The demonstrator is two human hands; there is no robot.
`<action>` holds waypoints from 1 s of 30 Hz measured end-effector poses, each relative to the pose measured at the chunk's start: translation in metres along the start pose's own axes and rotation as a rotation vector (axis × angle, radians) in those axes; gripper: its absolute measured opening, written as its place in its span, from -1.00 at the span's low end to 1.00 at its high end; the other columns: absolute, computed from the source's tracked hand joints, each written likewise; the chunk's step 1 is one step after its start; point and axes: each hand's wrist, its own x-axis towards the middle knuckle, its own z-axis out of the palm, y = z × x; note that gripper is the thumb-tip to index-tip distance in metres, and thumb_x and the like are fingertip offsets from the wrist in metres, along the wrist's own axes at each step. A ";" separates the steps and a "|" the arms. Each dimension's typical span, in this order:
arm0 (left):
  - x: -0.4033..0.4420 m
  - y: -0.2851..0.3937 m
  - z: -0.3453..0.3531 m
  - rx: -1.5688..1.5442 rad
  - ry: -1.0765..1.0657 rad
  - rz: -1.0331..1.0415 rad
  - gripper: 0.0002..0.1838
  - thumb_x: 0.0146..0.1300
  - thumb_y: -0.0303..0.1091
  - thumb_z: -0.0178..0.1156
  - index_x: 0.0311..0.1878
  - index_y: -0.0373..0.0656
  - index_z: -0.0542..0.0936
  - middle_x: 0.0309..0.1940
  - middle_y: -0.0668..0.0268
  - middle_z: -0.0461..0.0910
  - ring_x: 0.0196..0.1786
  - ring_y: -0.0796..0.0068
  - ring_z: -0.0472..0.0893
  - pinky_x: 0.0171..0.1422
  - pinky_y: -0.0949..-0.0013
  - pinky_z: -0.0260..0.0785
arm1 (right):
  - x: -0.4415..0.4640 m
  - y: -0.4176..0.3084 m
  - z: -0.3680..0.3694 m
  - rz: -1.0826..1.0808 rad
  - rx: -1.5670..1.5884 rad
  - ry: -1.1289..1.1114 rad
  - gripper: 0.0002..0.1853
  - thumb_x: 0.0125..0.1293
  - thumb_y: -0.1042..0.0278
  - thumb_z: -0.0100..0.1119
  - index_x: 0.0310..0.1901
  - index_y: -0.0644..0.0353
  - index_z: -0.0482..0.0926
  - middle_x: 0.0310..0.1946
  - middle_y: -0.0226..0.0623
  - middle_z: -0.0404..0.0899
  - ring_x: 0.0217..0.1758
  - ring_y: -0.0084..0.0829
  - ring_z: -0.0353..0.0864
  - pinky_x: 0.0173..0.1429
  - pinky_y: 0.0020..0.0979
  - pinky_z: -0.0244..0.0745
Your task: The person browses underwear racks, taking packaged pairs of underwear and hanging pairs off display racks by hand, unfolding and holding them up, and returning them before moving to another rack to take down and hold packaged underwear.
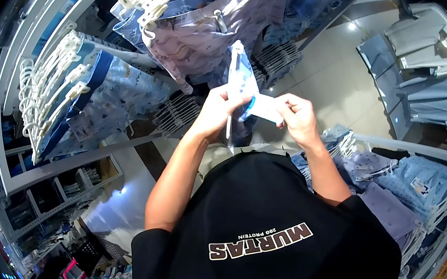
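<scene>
My left hand [213, 113] is closed around a small blue garment [243, 71] that has a pale, clip-like white piece along its upper end. A thin whitish stick [229, 128] points down from under the same hand; I cannot tell whether it is a pen or part of a hanger. To the right, my right hand [297, 116] pinches the end of a white tag [266, 109] between thumb and fingers. The tag stretches from the garment across to that hand, and its print is washed out by glare.
Pink patterned shorts [192, 41] on white hangers hang just ahead. Blue patterned shorts [113, 89] fill the rack at left. Folded blue clothes [420, 180] lie on a shelf at right, with grey and blue garments [428, 53] beyond the tiled floor [328, 68].
</scene>
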 end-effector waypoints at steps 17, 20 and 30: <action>-0.015 -0.003 -0.004 -0.355 0.008 -0.118 -0.73 0.36 -0.25 0.28 -0.05 -0.26 0.60 -0.34 0.26 0.70 -0.38 0.57 0.70 -0.30 0.41 0.62 | -0.017 -0.014 0.025 -0.078 0.278 -0.444 -0.18 0.10 0.53 0.51 0.39 0.26 0.28 -0.05 -0.29 0.59 -0.09 -0.54 0.62 -0.03 -0.52 0.54; -0.003 -0.028 -0.013 -0.611 -0.026 -0.285 -0.69 0.41 -0.14 0.16 -0.13 -0.24 0.62 -0.38 0.15 0.71 -0.50 0.34 0.69 -0.50 0.26 0.60 | -0.019 -0.036 0.039 -0.159 0.126 -0.578 0.00 0.05 0.56 0.53 0.50 0.22 0.14 0.16 -0.21 0.50 0.04 -0.42 0.63 0.04 -0.45 0.55; 0.005 -0.064 -0.032 -1.022 -0.667 -0.221 -0.44 0.42 0.15 0.05 0.25 -0.08 0.53 0.04 0.02 0.65 -0.03 -0.01 0.70 -0.01 -0.01 0.65 | -0.018 -0.036 0.073 -0.258 0.203 -0.450 0.07 0.20 0.60 0.27 0.58 0.22 -0.30 0.41 -0.04 0.32 -0.21 -0.56 0.68 -0.21 -0.57 0.59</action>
